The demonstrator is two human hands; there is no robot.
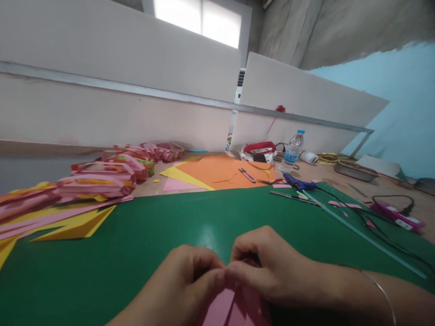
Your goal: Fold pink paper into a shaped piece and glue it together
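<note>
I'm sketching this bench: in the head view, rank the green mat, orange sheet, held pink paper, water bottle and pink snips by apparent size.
Largest to smallest:
Green mat
Orange sheet and pink paper, unranked: they look alike, and the paper is nearer the camera
Water bottle
Pink snips

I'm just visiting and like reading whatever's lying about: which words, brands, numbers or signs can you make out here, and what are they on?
No text can be read with certainty.
Blue bottle label: pale marks, too small and blurred to read.
Purple device: too blurred to tell whether its pale panels carry any markings.
Pink piece held by both hands: no lettering visible.
</note>
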